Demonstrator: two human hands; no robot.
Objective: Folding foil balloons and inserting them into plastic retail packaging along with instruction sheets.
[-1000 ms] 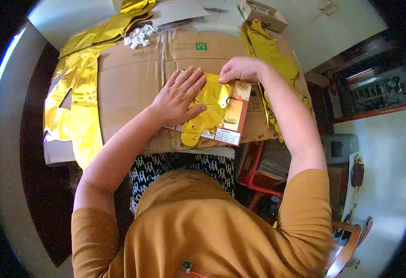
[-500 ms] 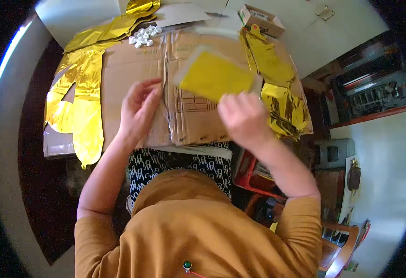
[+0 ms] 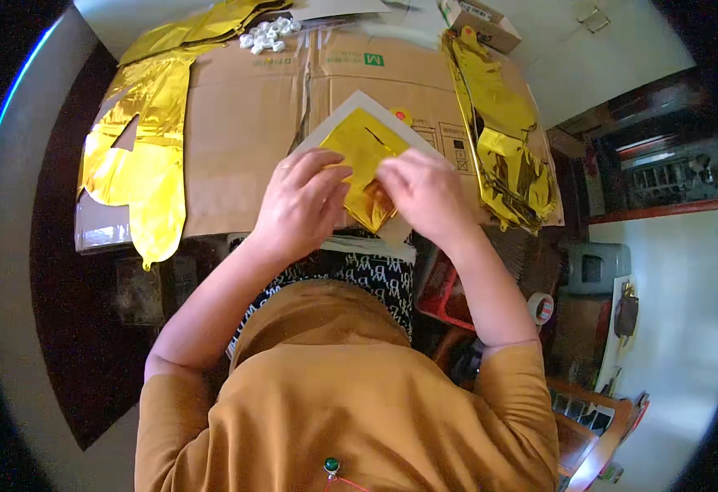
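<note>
A folded gold foil balloon (image 3: 361,141) is turned cornerwise over the near part of the cardboard. A pale border, a sheet or a bag (image 3: 353,102), shows around its far edges. My left hand (image 3: 302,201) is at its left side, fingers bent in against the foil. On the right side, my right hand (image 3: 426,195) pinches the foil's edge between thumb and fingers. The near corner of the foil is creased and hangs between my hands. Exactly where the fingertips grip is partly hidden.
Flattened cardboard (image 3: 240,139) covers the table. Unfolded gold foil balloons (image 3: 156,168) lie along its left side, and crumpled gold foil (image 3: 502,156) along the right. Small white pieces (image 3: 269,34) are heaped at the back, with an open box (image 3: 482,25) at back right.
The foil packet has come nearer to me and turned cornerwise. My left hand has moved right to meet it; before, only my right hand held it.
</note>
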